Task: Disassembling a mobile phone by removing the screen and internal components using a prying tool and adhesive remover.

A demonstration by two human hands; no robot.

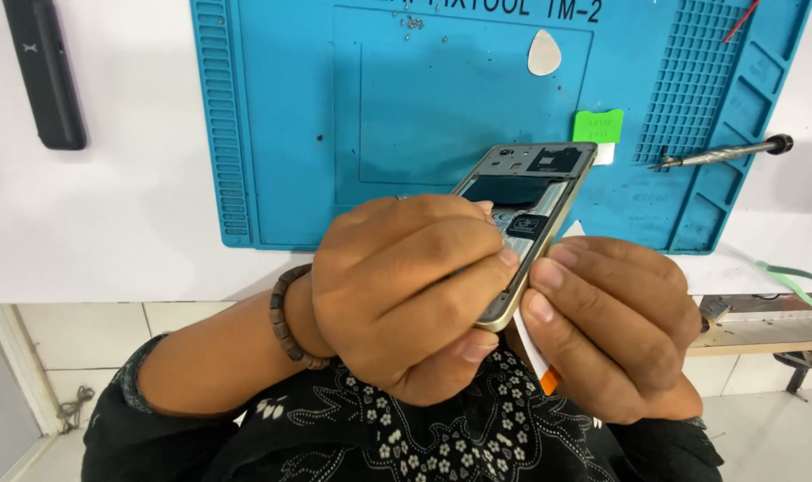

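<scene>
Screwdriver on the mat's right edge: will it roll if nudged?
Probably. The screwdriver looks round and slim, with a knurled metal shaft, so a sideways push would likely roll it. It lies partly across the mat, whose ridged compartments may check it. Being all metal, it is likely stiff and fairly heavy for its size.
</scene>
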